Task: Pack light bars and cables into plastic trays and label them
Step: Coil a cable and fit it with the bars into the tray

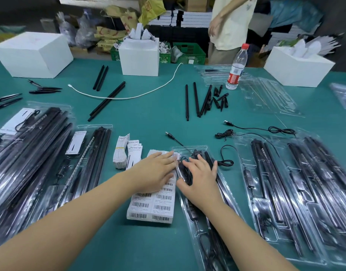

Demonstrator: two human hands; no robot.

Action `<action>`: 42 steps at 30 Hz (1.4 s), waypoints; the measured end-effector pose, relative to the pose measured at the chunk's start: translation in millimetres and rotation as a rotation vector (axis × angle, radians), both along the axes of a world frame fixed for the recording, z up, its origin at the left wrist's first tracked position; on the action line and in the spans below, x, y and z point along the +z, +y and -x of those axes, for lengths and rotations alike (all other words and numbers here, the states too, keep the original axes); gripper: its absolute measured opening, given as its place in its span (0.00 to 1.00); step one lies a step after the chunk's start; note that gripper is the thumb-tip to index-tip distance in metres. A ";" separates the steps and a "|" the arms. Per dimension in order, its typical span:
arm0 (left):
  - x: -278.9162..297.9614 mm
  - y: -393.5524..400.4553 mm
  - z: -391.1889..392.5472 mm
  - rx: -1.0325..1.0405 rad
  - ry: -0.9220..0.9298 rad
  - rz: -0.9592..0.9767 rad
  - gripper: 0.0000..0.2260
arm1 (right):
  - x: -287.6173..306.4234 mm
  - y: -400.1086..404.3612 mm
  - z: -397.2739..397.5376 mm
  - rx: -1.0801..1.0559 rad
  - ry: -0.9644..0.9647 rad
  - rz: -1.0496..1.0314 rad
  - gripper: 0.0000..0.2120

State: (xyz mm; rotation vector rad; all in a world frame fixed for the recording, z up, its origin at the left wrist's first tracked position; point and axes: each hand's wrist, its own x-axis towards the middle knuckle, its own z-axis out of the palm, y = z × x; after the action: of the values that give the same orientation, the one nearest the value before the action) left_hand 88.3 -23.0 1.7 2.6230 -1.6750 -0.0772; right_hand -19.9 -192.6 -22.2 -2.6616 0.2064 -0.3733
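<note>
- The left hand (156, 173) was laid flat, fingers straight, on the sheet of barcode labels (150, 204) just left of the centre tray (189, 151); nothing was gripped.
- The right hand (199, 178) was pressed with spread fingers on the coiled cable in the upper part of the centre tray; whether the cable was pinched could not be told.
- The centre tray was already loaded with light bars (223, 190) and an inline controller, so the step in hand was judged to be seating the cable.
- Filled trays were stacked at the left (31, 153), some with printed cards inside; further filled trays lay at the right (297, 192).
- Still to be packed: loose bars (195, 100) and spikes at mid-table, loose USB cables (274, 130) near the right trays, and empty clear trays (270, 94) beyond.
- Bundled instruction cards (127, 151) and many labels remained unused; the task was judged to be partly done.
</note>
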 end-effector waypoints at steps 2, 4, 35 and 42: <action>3.5 3.5 1.4 0.010 -0.014 0.141 0.18 | -0.1 0.4 -0.4 0.003 0.016 0.020 0.30; 11.7 9.5 3.2 0.130 0.011 0.255 0.14 | 0.4 0.5 -0.4 0.011 0.037 0.052 0.31; 29.6 51.5 21.0 0.854 -0.059 0.215 0.08 | 0.5 12.1 1.9 -0.048 0.077 0.134 0.27; 22.3 36.9 -1.1 0.896 -0.225 -0.106 0.16 | 0.7 10.8 1.9 -0.037 0.068 0.116 0.31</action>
State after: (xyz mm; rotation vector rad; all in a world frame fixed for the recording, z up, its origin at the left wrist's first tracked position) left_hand 89.3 13.9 24.0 3.2709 -0.3877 0.1579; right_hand -21.8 -181.8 -21.5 -2.7903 0.2633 -0.3154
